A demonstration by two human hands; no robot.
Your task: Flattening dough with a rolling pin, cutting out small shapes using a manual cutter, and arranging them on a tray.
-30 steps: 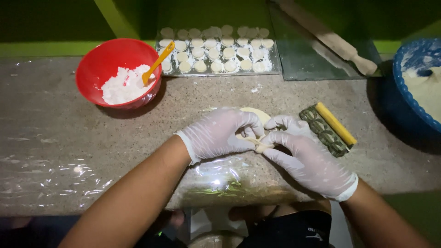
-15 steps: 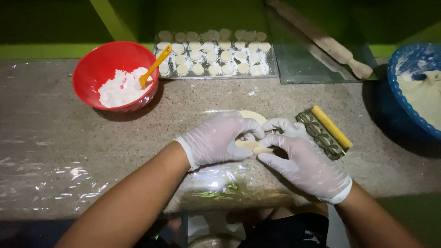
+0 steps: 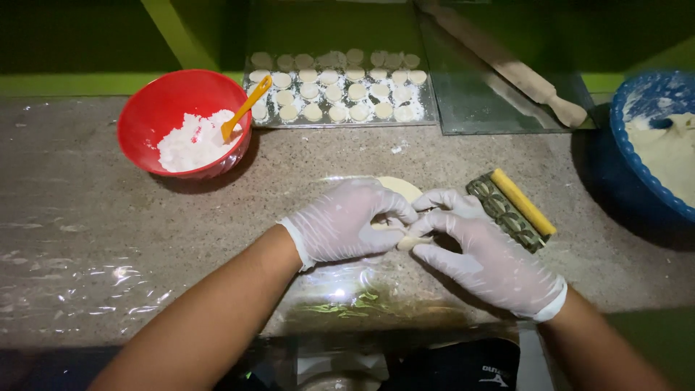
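Note:
Both my hands wear thin white gloves and meet over the counter's near edge. My left hand (image 3: 347,226) and my right hand (image 3: 486,253) pinch a small pale piece of dough (image 3: 410,242) between their fingertips. Behind the fingers a flat round of dough (image 3: 400,187) lies on a clear plastic sheet (image 3: 347,304). Just right of my right hand rests a patterned green mould with a yellow bar (image 3: 512,209).
A red bowl (image 3: 170,108) of white flour with an orange spoon (image 3: 246,107) stands at back left. A tray (image 3: 340,94) of several small dough rounds sits behind, a wooden rolling pin (image 3: 517,72) to its right, and a blue bowl (image 3: 655,145) of dough at far right.
The fingers of both hands have closed in tighter on the small dough piece. The view has shifted slightly; nothing else moved.

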